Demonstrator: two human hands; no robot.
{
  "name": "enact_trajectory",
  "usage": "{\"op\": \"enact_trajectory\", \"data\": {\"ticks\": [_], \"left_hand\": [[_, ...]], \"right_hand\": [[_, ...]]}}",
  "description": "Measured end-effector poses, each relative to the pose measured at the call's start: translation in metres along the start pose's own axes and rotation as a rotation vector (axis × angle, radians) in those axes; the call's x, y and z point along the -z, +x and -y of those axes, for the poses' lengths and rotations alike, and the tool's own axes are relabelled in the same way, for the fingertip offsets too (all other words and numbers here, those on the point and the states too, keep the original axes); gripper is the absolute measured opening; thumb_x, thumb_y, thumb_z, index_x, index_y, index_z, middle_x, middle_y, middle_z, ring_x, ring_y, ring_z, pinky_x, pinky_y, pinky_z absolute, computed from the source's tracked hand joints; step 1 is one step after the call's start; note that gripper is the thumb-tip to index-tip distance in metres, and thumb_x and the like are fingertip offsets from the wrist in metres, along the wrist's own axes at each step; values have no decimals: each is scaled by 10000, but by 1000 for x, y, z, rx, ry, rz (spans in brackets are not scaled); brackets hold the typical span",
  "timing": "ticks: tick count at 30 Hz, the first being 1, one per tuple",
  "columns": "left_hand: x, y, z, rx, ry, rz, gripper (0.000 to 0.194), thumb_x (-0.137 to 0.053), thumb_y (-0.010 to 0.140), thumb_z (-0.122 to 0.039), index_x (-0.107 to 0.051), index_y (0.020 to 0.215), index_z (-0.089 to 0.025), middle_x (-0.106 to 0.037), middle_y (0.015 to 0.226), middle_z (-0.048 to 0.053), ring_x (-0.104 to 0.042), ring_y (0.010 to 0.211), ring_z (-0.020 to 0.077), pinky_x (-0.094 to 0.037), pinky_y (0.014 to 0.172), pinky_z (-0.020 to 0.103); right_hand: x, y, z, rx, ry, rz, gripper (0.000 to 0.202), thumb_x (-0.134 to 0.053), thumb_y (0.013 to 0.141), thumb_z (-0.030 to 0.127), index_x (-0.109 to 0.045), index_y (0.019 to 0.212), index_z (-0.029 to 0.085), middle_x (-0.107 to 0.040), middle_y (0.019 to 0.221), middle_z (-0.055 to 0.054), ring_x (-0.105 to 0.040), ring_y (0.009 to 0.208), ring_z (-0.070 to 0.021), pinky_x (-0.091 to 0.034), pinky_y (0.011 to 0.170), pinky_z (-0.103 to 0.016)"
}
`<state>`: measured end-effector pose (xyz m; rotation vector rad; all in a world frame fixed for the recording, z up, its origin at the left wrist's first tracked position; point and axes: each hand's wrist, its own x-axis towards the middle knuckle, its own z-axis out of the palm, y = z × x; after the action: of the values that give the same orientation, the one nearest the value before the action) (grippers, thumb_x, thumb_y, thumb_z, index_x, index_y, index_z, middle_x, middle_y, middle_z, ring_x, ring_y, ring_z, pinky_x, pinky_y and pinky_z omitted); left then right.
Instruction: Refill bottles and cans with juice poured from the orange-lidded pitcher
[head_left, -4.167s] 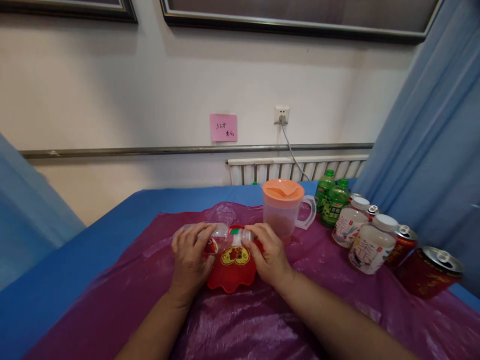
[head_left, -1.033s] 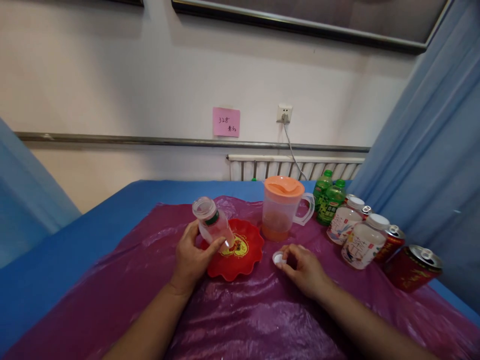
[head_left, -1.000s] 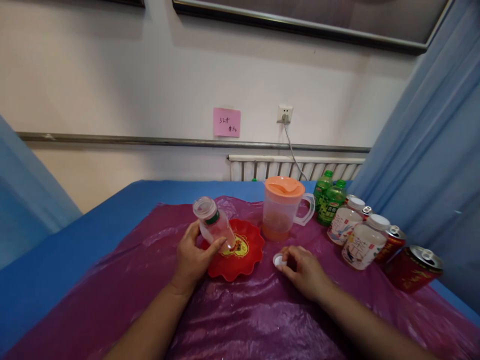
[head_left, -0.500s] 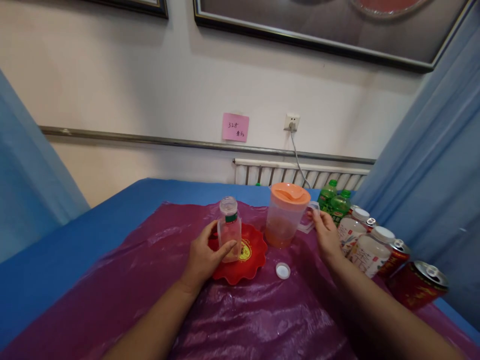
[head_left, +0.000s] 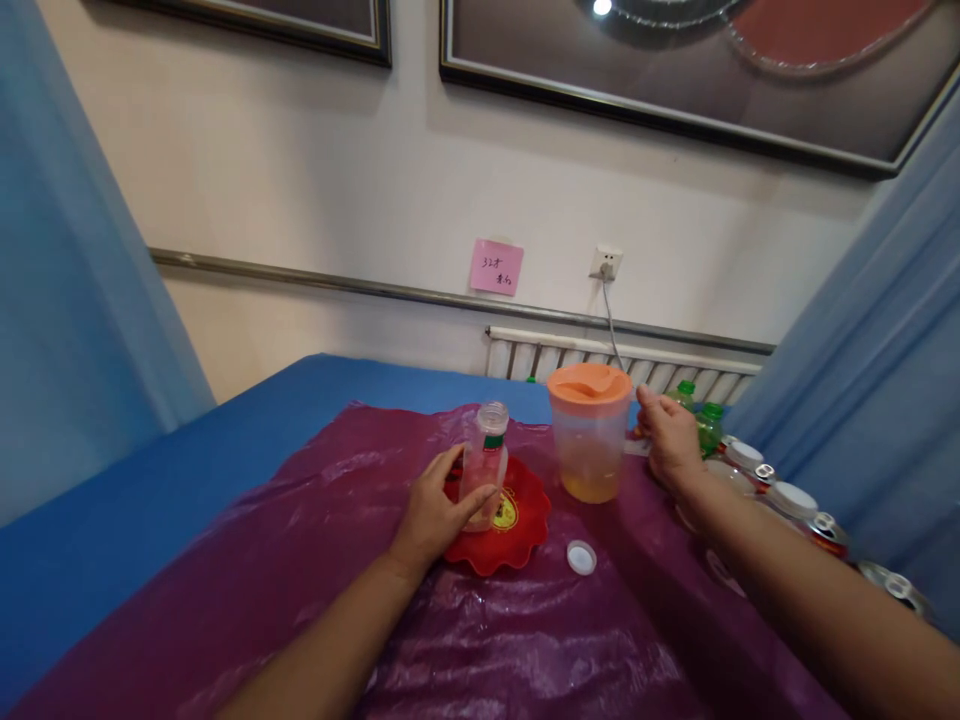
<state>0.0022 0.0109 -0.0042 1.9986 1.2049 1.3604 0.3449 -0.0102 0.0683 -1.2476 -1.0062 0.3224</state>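
My left hand is wrapped round a clear open-mouthed bottle with a green label, upright over a red scalloped plate. To the right, my right hand is closed on the handle of a translucent pitcher. The pitcher has an orange lid and some yellowish liquid at the bottom, and looks upright. A white cap lies on the purple sheet in front of the plate and pitcher.
Green bottles, white-capped bottles and cans line the right side, partly behind my right forearm. Purple plastic covers much of the blue table. A radiator stands behind it.
The camera view has shifted. The pitcher looks raised slightly off the sheet, and my right hand has closed more firmly round its handle. My left hand stays on the bottle.
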Motion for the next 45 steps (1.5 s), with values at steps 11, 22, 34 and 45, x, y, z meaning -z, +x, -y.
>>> {"op": "enact_trajectory", "data": {"ticks": [11, 22, 34, 45], "left_hand": [[0, -3, -6, -37, -20, 34, 612, -810, 735, -447, -633, 1264, -197, -718, 1260, 114, -688, 1150, 295, -543, 1024, 479], [1, -7, -7, -43, 21, 29, 598, -820, 717, -394, -653, 1259, -206, -728, 1257, 119, -682, 1159, 311, -526, 1032, 512], [0, -7, -8, 11, 77, 32, 630, -852, 682, -406, -675, 1249, -195, -723, 1273, 139, -668, 1175, 341, -500, 1042, 526], [0, -9, -7, -33, 71, 11, 604, -845, 685, -442, -683, 1232, -244, -741, 1238, 101, -682, 1138, 322, -517, 1013, 504]], "right_hand": [[-5, 42, 92, 146, -118, 145, 523, -792, 700, 651, -513, 556, 232, -441, 447, 59, -379, 403, -103, -291, 396, -249], [-20, 50, 141, 381, -341, 274, 549, -775, 726, 607, -438, 493, 243, -361, 434, 60, -318, 441, -99, -227, 430, -267], [-31, 52, 151, 427, -353, 334, 541, -793, 664, 643, -468, 507, 240, -320, 493, 58, -263, 498, -105, -193, 467, -276], [-39, 49, 159, 473, -399, 389, 596, -780, 649, 705, -439, 490, 242, -329, 495, 51, -274, 499, -106, -205, 465, -275]]}}
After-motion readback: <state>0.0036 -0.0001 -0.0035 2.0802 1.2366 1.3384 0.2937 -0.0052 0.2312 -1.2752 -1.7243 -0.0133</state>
